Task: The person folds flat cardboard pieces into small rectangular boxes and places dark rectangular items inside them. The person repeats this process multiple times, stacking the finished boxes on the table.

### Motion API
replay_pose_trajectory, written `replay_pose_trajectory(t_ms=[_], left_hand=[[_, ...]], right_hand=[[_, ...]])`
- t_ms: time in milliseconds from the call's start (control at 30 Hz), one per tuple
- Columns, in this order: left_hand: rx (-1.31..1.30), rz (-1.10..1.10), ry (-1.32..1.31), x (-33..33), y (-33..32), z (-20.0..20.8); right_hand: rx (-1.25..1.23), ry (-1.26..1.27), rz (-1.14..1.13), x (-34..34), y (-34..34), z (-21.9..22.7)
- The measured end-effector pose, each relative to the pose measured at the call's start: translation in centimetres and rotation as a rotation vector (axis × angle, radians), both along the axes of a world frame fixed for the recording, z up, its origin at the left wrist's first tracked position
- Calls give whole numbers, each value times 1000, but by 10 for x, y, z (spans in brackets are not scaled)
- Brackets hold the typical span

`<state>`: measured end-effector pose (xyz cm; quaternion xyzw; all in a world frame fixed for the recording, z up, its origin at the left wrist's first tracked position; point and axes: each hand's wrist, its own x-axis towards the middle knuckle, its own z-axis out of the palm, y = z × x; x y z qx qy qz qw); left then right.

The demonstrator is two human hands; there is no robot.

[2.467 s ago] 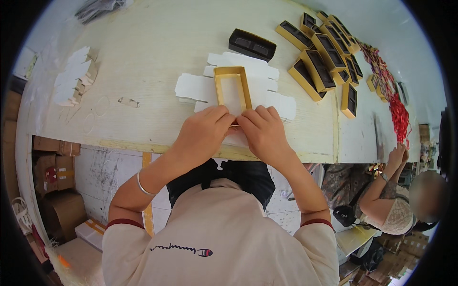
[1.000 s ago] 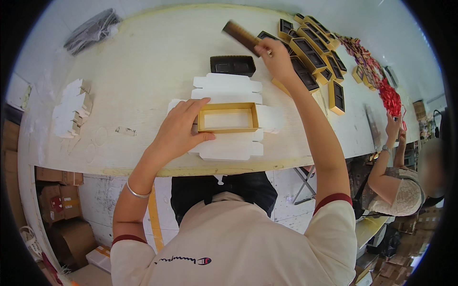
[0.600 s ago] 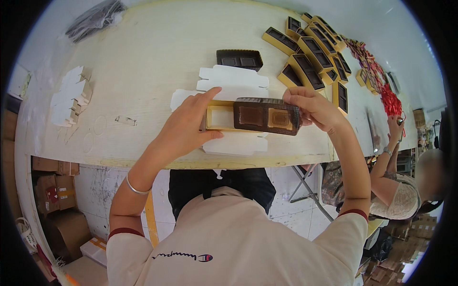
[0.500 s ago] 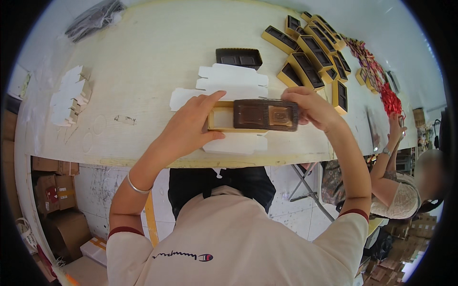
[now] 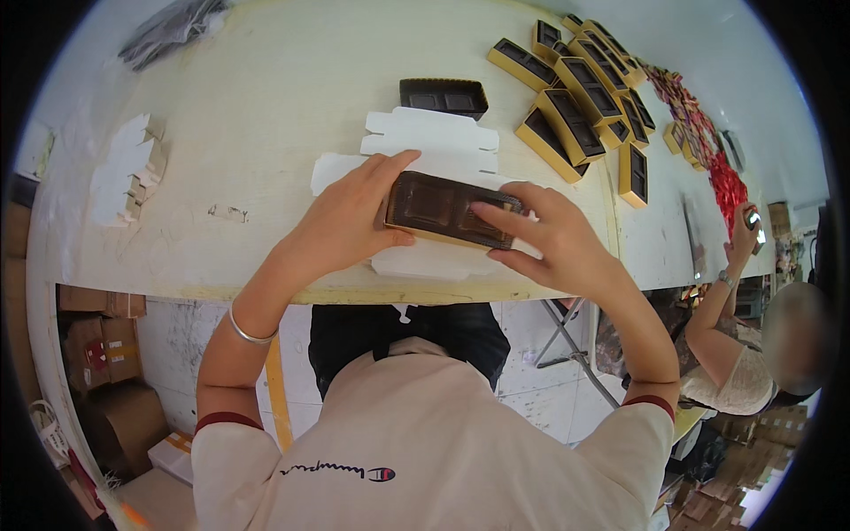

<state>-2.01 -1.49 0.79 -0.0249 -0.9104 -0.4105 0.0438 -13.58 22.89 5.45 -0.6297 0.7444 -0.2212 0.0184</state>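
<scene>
A gold open-topped box (image 5: 443, 237) is held level just above the near edge of the table. The brown two-hollow plastic tray (image 5: 425, 202) now lies inside it, slightly tilted. My left hand (image 5: 347, 211) grips the box's left end, thumb on the near side and fingers on the far side. At the right end, my right hand (image 5: 562, 232) has fingertips on top of the tray and the thumb along the near side. White flat card blanks (image 5: 429, 133) lie under and behind the box. Just beyond them stands a loose dark tray (image 5: 443, 96).
A heap of gold boxes (image 5: 580, 124) with dark trays fills the far right. White card pieces (image 5: 128, 173) stand at the left, and a dark plastic-wrapped bundle (image 5: 173, 34) behind. Red ribbons (image 5: 728, 186) lie near a co-worker's hand (image 5: 744, 232). Cartons (image 5: 106, 350) sit below the table.
The brown tray has moved left and down into the gold box. My right hand has shifted from the tray's right end to over its top.
</scene>
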Motion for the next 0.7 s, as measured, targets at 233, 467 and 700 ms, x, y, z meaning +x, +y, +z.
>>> replay_pose_trajectory(t_ms=[233,467,700], left_hand=[[25,-68,-108,-2,0,10],[-307,-85,50,-3,-1,2],[-390,-80,206,-6,32,-5]], right_hand=[[96,-115,-4,-13,10,7],[7,-359,-11,-4,-3,-12],[-87,3,96,-14,-4,-29]])
